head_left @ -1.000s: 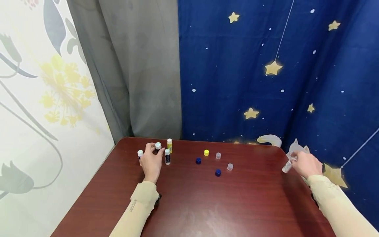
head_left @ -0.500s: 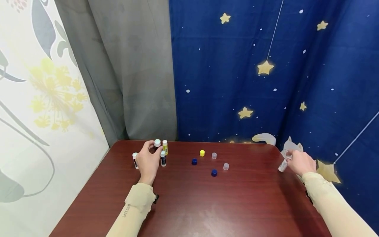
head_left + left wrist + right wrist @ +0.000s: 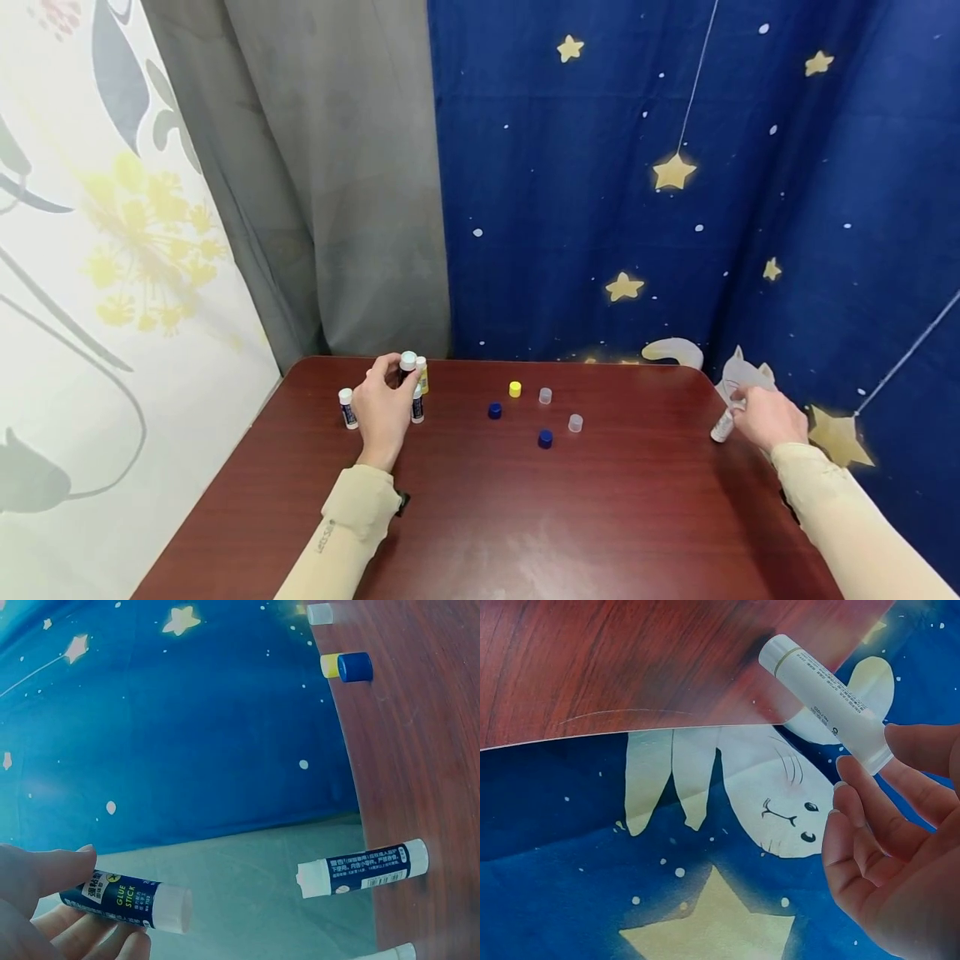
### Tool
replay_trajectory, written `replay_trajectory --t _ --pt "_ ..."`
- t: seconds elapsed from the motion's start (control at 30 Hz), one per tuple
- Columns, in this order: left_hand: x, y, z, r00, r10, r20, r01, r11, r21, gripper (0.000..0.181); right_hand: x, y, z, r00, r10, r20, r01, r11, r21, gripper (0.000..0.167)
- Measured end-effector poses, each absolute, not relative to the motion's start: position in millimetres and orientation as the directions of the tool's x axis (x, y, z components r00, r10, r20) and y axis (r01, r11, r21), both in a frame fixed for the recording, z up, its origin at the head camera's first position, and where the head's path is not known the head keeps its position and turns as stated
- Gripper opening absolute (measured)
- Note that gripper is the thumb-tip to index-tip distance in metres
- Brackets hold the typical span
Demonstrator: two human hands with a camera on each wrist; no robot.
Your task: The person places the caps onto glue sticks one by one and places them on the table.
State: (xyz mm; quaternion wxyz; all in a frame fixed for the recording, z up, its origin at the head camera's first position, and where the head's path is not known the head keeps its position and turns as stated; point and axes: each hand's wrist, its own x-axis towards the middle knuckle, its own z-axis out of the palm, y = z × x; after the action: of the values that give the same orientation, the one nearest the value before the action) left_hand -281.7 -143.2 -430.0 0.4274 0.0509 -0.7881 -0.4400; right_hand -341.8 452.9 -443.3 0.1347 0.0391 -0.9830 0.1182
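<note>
In the head view my left hand [image 3: 384, 412] grips a dark blue glue stick [image 3: 124, 900] above the table's far left part; the left wrist view shows its label and white end. Just right of that hand stands another blue-labelled glue stick [image 3: 417, 407], its exposed white tip visible in the left wrist view. A yellow glue stick [image 3: 423, 379] behind is partly covered by the held one. To the left of the hand is a further blue-labelled glue stick [image 3: 348, 410]. My right hand [image 3: 771, 418] pinches a white glue stick [image 3: 829, 705] by one end, tilted, at the right table edge.
Mid-table lie loose caps: a yellow cap [image 3: 514, 389], two blue caps, one nearer [image 3: 545, 439] and one farther left, and two clear caps, the nearer one [image 3: 575, 423] to the right. Curtains [image 3: 570, 183] hang behind the reddish-brown table [image 3: 585, 517].
My left hand, with its blue glue stick, has lifted slightly and shifted right, covering part of the yellow one. The right hand stays nearly still with the white glue stick. The head view has shifted slightly.
</note>
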Motion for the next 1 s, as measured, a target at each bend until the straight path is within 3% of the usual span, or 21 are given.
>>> replay_trajectory --t 1.0 --pt "-266.2 -115.6 -416.7 -0.691 -0.353 0.631 0.319 0.634 0.704 0.030 -340.2 450.8 -450.4 -0.960 -0.048 0.275 -0.113 0.968 -0.226 0.029"
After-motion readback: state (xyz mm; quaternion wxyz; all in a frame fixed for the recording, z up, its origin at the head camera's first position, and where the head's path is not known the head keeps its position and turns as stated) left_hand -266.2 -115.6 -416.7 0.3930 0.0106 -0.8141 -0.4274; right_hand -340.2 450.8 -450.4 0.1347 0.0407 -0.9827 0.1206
